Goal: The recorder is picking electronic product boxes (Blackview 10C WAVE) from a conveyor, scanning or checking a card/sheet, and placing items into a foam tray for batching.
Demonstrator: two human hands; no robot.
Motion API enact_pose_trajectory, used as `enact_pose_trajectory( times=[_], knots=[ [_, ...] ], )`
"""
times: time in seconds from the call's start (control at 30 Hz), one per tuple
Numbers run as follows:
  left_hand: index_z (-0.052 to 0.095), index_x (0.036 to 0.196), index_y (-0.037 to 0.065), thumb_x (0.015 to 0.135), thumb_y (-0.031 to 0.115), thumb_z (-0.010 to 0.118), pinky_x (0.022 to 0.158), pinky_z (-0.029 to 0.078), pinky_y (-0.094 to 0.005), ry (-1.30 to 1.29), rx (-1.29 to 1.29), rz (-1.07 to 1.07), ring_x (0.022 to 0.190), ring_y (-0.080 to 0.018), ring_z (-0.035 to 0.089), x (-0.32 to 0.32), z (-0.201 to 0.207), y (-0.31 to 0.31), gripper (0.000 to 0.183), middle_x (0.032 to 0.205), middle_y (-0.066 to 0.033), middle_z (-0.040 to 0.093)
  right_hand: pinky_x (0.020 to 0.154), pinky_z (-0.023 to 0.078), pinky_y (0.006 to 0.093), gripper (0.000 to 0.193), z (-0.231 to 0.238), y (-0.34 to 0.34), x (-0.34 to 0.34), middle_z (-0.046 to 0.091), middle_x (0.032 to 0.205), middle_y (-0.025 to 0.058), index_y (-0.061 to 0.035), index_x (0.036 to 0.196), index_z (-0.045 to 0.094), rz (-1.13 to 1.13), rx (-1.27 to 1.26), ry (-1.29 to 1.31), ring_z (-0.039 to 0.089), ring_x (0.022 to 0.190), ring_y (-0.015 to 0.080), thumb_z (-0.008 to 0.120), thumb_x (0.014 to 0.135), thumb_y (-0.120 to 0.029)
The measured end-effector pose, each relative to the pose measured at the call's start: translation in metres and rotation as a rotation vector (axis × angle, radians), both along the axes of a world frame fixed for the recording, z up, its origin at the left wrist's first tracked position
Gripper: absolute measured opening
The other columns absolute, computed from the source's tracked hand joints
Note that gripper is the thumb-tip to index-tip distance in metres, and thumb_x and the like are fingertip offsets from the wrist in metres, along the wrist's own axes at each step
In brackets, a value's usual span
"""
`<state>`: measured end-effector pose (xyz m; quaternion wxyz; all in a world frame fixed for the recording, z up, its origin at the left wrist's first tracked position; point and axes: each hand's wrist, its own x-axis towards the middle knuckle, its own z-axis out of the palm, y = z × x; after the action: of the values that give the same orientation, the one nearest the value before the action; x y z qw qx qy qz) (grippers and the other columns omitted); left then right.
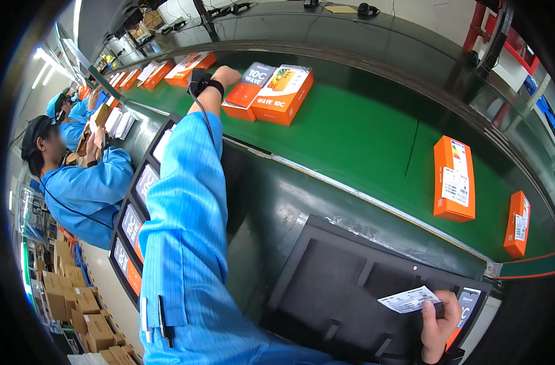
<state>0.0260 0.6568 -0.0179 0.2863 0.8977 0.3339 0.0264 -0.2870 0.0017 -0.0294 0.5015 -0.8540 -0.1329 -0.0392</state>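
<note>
My left hand [227, 75], a black strap and small device on its wrist, reaches across to the green conveyor belt. It is beside a grey-and-orange flat piece [253, 84] lying over an orange box; its fingertips are hidden, so whether it grips anything cannot be told. Right against that piece stands an orange-and-white box [283, 96]. At the lower right, my right hand [443, 322] pinches a white printed label sheet [409, 299] between thumb and fingers. Beneath the sheet is a black compartment tray [326, 267], with a grey-and-orange phone-like piece [469, 304] in its right end slot.
On the belt's right part stand two orange boxes [455, 182] [518, 225]; more boxes [189, 68] line its far left. Another black tray [128, 255] holds several grey-and-orange pieces. Two co-workers in blue [86, 188] sit at the left. Brown cartons [95, 331] are stacked on the floor.
</note>
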Motion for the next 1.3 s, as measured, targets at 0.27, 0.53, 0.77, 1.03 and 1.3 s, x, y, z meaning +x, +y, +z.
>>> enact_pose_trajectory(
  times=[0.27,0.53,0.77,1.03,1.3],
  knots=[
    [0.047,0.132,-0.005,0.087,0.055,0.052,0.102,0.041,-0.0388,-0.174,0.491,-0.389,0.121,-0.0357,0.052,0.020,0.006,-0.063,0.075,0.128,-0.0267,0.054,0.067,0.039,0.0248,0.015,0.005,0.017,-0.001,0.055,0.080,0.0051,0.0026,0.088,0.056,-0.167,-0.030,0.050,0.051,0.074,0.0129,0.067,0.081,-0.005],
    [0.035,0.144,0.008,0.073,0.070,0.057,0.101,0.041,-0.0427,0.219,0.596,-0.688,0.118,-0.0433,0.052,0.000,-0.015,-0.132,0.096,0.130,-0.0299,0.049,0.059,0.042,0.0305,0.012,0.010,0.042,0.011,0.058,0.070,0.0114,0.0015,0.081,0.059,-0.093,-0.129,-0.074,0.056,0.062,0.0227,0.068,0.078,-0.007],
    [0.038,0.144,0.022,0.066,0.052,0.071,0.103,0.037,-0.0532,0.075,0.495,-0.712,0.135,-0.0451,0.028,-0.014,-0.013,-0.155,0.090,0.142,-0.0242,0.036,0.059,0.041,0.0281,0.012,0.005,0.053,0.006,0.059,0.070,0.0089,0.0016,0.082,0.059,-0.120,-0.061,0.029,0.055,0.063,0.0182,0.067,0.080,-0.007],
    [0.046,0.138,0.021,0.068,0.041,0.070,0.102,0.038,-0.0531,-0.175,0.464,-0.767,0.131,-0.0407,0.036,-0.025,-0.027,-0.153,0.076,0.149,-0.0184,0.027,0.061,0.042,0.0282,0.015,0.011,0.065,0.004,0.060,0.072,0.0084,0.0014,0.083,0.059,-0.177,-0.045,0.011,0.055,0.065,0.0176,0.068,0.080,-0.010],
    [0.050,0.135,0.023,0.062,0.031,0.069,0.100,0.039,-0.0545,-0.341,0.480,-0.840,0.131,-0.0415,0.037,-0.045,0.001,-0.182,0.075,0.152,-0.0167,0.022,0.061,0.041,0.0273,0.014,0.011,0.074,0.001,0.060,0.073,0.0082,0.0020,0.083,0.060,-0.206,-0.027,0.045,0.055,0.066,0.0171,0.068,0.080,-0.009]
  ],
)
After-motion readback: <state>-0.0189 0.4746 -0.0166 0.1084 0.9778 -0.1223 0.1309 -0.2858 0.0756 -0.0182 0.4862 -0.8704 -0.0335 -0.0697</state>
